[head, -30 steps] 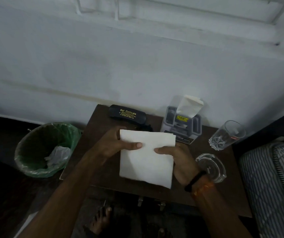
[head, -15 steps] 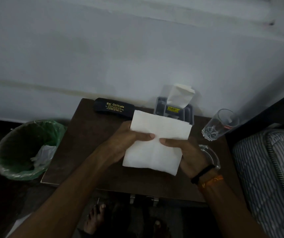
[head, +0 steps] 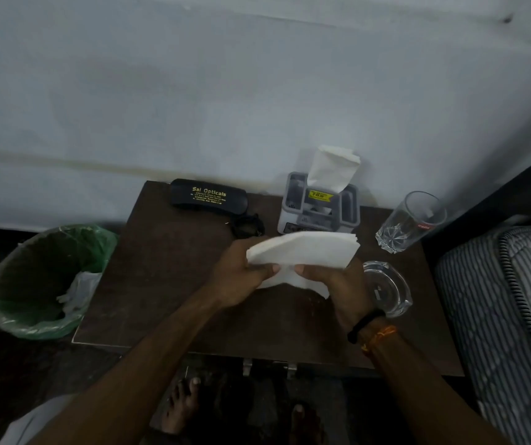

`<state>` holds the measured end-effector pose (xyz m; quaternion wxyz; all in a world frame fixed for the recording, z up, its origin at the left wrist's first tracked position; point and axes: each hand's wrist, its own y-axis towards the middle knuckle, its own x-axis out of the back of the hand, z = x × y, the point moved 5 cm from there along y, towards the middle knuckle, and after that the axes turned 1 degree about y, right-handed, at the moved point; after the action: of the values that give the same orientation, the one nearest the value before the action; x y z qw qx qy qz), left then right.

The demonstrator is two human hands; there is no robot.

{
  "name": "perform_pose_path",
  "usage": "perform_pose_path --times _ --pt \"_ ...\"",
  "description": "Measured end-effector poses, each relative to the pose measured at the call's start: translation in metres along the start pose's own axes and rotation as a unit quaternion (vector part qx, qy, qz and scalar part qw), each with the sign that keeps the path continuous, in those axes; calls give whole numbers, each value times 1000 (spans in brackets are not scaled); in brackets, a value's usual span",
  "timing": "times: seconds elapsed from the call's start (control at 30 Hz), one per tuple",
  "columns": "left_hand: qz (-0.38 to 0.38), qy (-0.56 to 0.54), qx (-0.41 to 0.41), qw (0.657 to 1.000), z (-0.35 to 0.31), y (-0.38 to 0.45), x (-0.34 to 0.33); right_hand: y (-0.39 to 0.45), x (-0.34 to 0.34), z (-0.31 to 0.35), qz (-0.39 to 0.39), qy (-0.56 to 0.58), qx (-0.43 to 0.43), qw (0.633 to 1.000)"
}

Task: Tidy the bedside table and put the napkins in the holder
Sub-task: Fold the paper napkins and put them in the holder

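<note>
Both hands are on one white napkin (head: 302, 255) over the bedside table (head: 161, 284): left hand (head: 241, 274) pinches its left edge, right hand (head: 331, 281) pinches the bottom, thumbs nearly meeting, sheet bent over. Just beyond the hands sits one grey napkin holder (head: 318, 210) with one napkin already sticking up. One black glasses case (head: 208, 196) beyond the left hand, one drinking glass (head: 410, 221) and one glass ashtray (head: 386, 287) by the right. One green-lined bin (head: 42, 281) far left.

My left hand (head: 241, 277) and right hand (head: 338, 284) pinch a white napkin (head: 302, 255), folded over, above the dark bedside table (head: 168, 284). Behind it, the grey holder (head: 318, 210) carries another napkin upright, a drinking glass (head: 408, 223) to its right.
</note>
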<state>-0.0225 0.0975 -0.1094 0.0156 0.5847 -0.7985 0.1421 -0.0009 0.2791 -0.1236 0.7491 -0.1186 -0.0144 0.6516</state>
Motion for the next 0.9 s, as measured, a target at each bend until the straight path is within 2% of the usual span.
perform_pose_path --times 0.13,0.27,0.37,0.5,0.67,0.9 --pt "-9 -12 -13 1000 -6 2 1 4 1 5 -9 16 25 1000" --pt "-10 -32 14 999 2 1 -3 2 3 -12 -4 -16 -24 1000" --pt "-3 -53 14 999 -1 3 -1 4 5 -10 -5 -9 -30 999" --pt "11 -93 47 994 -7 9 9 12 5 7 32 -26 -23 999" --pt "64 -143 86 984 -10 7 8 14 7 16 100 -24 -80 992" --pt "50 -171 99 979 -11 10 7 16 9 19 114 22 -99 988"
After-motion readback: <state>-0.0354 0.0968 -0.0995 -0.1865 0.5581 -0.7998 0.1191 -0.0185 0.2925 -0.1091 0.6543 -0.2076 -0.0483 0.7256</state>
